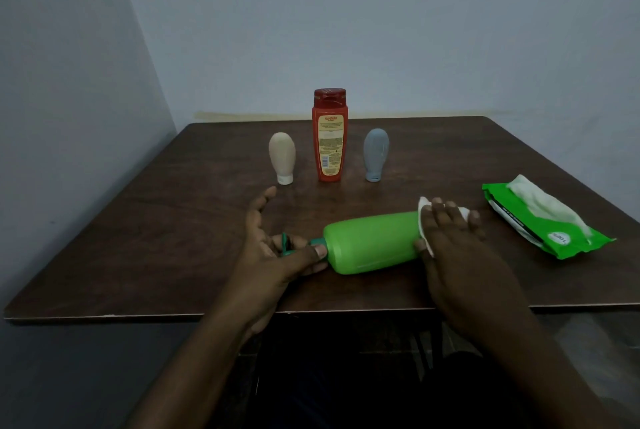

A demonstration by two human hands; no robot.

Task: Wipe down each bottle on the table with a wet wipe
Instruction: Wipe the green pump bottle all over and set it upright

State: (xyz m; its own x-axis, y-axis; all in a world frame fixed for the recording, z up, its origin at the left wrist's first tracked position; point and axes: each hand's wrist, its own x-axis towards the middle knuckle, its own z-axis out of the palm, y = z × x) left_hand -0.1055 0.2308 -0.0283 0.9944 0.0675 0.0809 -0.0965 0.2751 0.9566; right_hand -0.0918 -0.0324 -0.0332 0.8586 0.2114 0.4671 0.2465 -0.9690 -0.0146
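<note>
A green bottle point(372, 243) lies on its side near the front of the brown table point(173, 220), cap pointing left. My left hand point(273, 248) pinches its dark green neck and flipped-up cap. My right hand point(450, 238) presses a white wet wipe point(425, 217) against the bottle's base end at the right. Farther back stand three bottles in a row: a beige one point(282, 156) upside down on its white cap, a tall red one point(329, 135), and a grey-blue one point(375, 153) upside down on its cap.
A green pack of wet wipes point(540, 220) lies at the right of the table, a white wipe sticking out of its top. Walls close in behind and to the left. The table's front edge runs just under my forearms.
</note>
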